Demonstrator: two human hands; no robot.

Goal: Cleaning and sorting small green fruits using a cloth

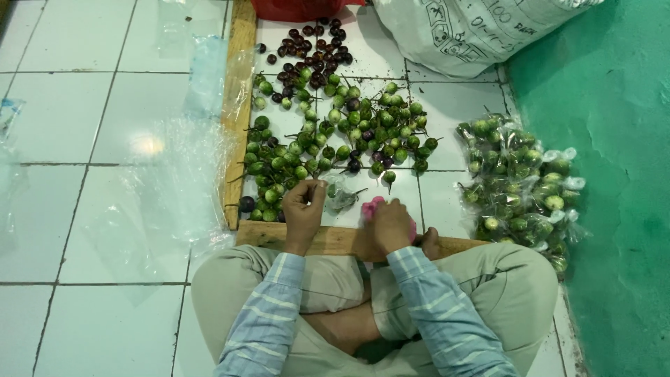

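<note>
The left hand (301, 209) pinches a small clear bag (340, 198) of green eggplants on the tiled floor (63, 209), while the right hand (391, 225), fingers curled, covers a mostly hidden pink object (370, 207), its grip unclear.

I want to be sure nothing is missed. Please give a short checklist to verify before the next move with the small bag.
1. Left hand grips the clear bag top: ok.
2. Right hand on the pink item: ok.
3. Bag filled with green fruits: cannot tell.
4. Loose green fruits within reach on tile: ok.
5. Finished bags pile set apart at the right: ok.
6. Spare plastic sheets beside the wooden board: ok.
</note>
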